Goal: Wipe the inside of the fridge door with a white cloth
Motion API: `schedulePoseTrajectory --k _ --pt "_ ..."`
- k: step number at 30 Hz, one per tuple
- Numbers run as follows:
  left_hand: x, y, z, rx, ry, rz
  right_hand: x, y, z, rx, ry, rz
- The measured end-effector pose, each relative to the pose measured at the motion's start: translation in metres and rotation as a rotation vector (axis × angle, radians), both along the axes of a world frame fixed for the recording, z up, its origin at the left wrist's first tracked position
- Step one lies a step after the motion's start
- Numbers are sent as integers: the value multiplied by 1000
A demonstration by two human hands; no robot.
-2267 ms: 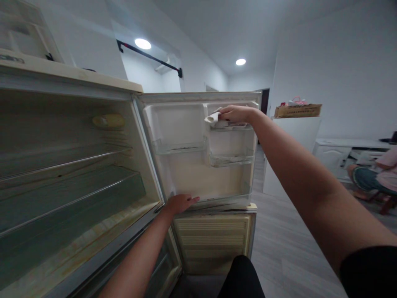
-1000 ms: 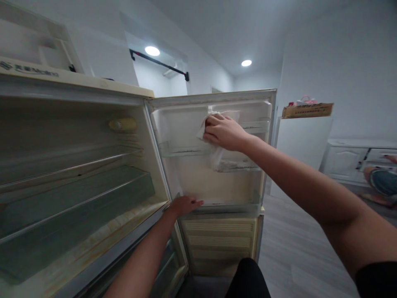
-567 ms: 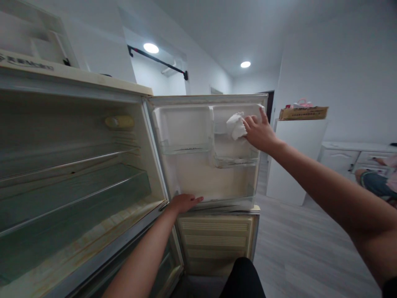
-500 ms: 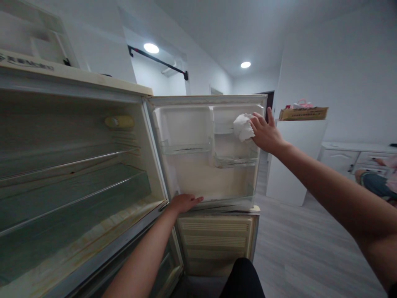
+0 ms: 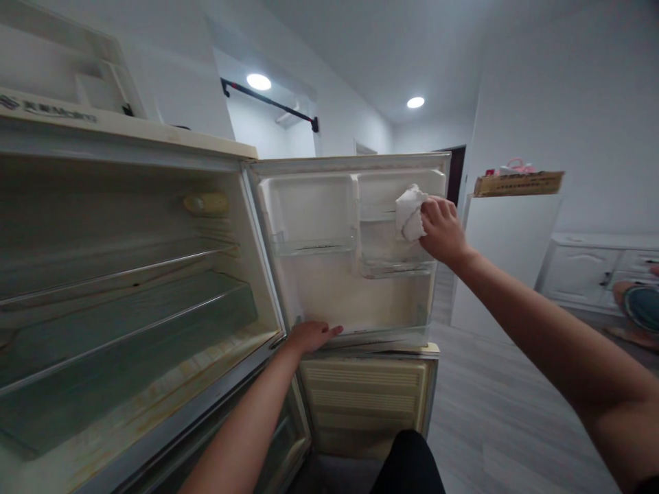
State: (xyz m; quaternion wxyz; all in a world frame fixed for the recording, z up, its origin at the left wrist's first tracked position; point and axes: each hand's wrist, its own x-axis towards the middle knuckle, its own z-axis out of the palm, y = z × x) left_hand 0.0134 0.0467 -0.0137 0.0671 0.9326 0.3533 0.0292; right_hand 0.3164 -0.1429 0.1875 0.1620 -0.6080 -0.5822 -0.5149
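Observation:
The white inner side of the open refrigerator door (image 5: 329, 285) faces me. My right hand (image 5: 443, 230) pinches a crumpled white tissue (image 5: 410, 213) in front of the door's upper right compartment. Whether the tissue touches the plastic cannot be made out. Lower down, my left hand (image 5: 313, 337) grips the bottom door shelf (image 5: 386, 336) near the hinge side, one digit stretched to the right along it. Clear shelves, one a small upper left rack (image 5: 311, 245) and another a right rack (image 5: 396, 269), line the door.
On the left the refrigerator compartment (image 5: 128, 199) stands open, with glass shelves and yellowish stains. The lower door (image 5: 363, 391) is open too. Behind, a cardboard box (image 5: 519, 184) sits on a white cabinet (image 5: 507, 261). Part of a person (image 5: 641, 305) shows at the right edge.
My right hand has turned and drawn its fingers in around the tissue, moving slightly down. My left hand keeps its place on the door shelf. The view has shifted a little left.

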Motion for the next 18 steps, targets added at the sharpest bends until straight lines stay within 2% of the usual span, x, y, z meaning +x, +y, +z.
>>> schedulePoseTrajectory --k 2,5,8,11,13,18 --pt "0 -1 2 -8 10 15 -13 8 -3 -32 -19 47" --pt "0 -4 5 -24 28 15 -34 26 -12 -182 -76 187" --pt "0 -6 7 -27 36 9 -49 49 -19 -229 23 273" --pt "-1 -5 7 -42 45 15 -57 66 -19 -207 131 260" --pt "-1 -3 5 -50 31 11 -59 67 -18 -202 145 233" --pt "-2 0 0 -37 3 11 -46 45 -20 -154 135 87"
